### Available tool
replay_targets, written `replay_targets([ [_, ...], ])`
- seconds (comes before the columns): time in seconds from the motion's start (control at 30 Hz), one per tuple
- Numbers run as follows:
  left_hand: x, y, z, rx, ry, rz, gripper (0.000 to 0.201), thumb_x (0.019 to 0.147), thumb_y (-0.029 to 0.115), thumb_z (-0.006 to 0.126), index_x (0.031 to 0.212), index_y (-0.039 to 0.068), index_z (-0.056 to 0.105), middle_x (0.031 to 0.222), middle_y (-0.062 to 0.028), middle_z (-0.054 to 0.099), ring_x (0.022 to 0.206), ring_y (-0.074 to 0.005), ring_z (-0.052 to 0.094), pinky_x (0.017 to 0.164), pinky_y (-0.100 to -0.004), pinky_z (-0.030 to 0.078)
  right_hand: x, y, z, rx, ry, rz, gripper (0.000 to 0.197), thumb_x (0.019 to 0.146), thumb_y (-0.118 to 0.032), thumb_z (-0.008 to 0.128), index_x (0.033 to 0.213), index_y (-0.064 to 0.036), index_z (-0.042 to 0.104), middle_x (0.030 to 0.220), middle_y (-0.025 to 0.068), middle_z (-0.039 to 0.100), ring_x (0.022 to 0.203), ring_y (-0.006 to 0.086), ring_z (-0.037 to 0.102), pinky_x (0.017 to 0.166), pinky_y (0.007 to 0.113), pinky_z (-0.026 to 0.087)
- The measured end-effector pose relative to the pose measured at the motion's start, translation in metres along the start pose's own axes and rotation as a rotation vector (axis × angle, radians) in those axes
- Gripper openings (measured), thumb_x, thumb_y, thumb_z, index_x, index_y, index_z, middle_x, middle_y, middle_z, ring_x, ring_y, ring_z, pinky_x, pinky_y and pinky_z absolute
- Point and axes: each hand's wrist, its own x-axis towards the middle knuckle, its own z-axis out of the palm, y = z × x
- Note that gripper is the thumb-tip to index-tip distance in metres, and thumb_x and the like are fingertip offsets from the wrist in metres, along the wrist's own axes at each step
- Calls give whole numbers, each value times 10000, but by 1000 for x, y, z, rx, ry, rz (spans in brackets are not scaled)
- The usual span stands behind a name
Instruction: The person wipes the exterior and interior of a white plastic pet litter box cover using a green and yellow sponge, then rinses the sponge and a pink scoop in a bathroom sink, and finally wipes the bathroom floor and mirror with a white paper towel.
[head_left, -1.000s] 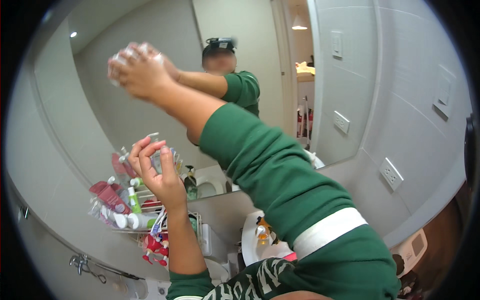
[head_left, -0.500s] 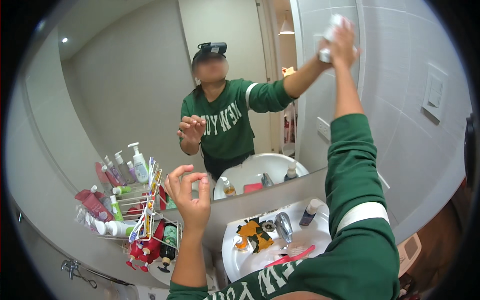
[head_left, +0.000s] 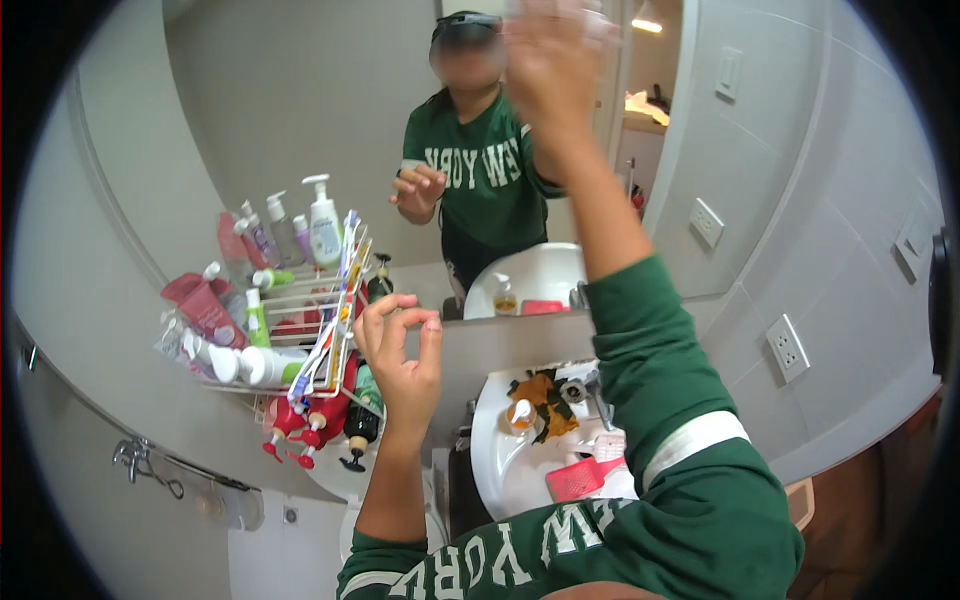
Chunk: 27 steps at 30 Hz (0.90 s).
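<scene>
High up on the mirror (head_left: 300,120), my right hand (head_left: 560,70) is blurred by motion, its arm stretched out in front of me. A crumpled white cloth or tissue was under its fingers half a second ago; now only a pale smear shows by the fingertips. My left hand (head_left: 400,345) is raised in the air beside a wire rack (head_left: 325,345). Its fingers are loosely curled and apart, with nothing between them. Reflected in the mirror are my green sweater and both arms.
Tubes, pump bottles and toothbrushes crowd the rack, with red pump bottles (head_left: 320,425) beneath. Under my right arm, the white sink (head_left: 490,460) holds a pink brush (head_left: 575,480), a camouflage-patterned cloth (head_left: 545,405) and a small pump bottle (head_left: 520,415). A wall socket (head_left: 788,348) is at right.
My right hand has swept left across the mirror from its right edge, staying high. The head view has shifted to the right. My left hand keeps its loosely curled pose.
</scene>
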Motion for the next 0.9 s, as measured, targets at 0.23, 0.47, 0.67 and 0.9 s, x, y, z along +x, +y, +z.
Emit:
replay_targets([
  [0.23, -6, -10, -30, -33, 16, -1, 52, 774, 56, 622, 823, 59, 605, 1010, -79, 555, 985, -259, 452, 882, -379, 343, -73, -157, 56, -7, 4, -307, 467, 857, -319, 482, 1319, -262, 451, 1429, -7, 349, 1306, 236, 317, 1050, 499, 223],
  [0.47, -19, -6, -33, 17, 32, -60, 38, 796, 77, 596, 816, 44, 595, 1004, -75, 555, 991, -257, 463, 891, -376, 346, -86, -66, 15, 137, -131, -344, 548, 824, -355, 525, 1359, -319, 413, 1443, -26, 339, 1295, 233, 350, 1073, 522, 194],
  [0.67, -35, 12, 24, 25, -99, -36, 41, 801, 80, 592, 797, 40, 584, 997, -80, 549, 998, -256, 450, 904, -384, 338, -107, 192, -61, -255, -11, 206, 473, 954, -341, 359, 1420, -278, 307, 1498, 11, 244, 1369, 246, 244, 1049, 630, 136],
  [0.9, -63, 41, 100, -2, -236, -54, 31, 795, 61, 604, 815, 42, 590, 990, -84, 556, 993, -259, 462, 899, -379, 348, -171, 345, -118, -136, -37, 531, 508, 961, -438, 281, 1448, -300, 241, 1529, -2, 161, 1396, 257, 179, 1093, 573, 29],
])
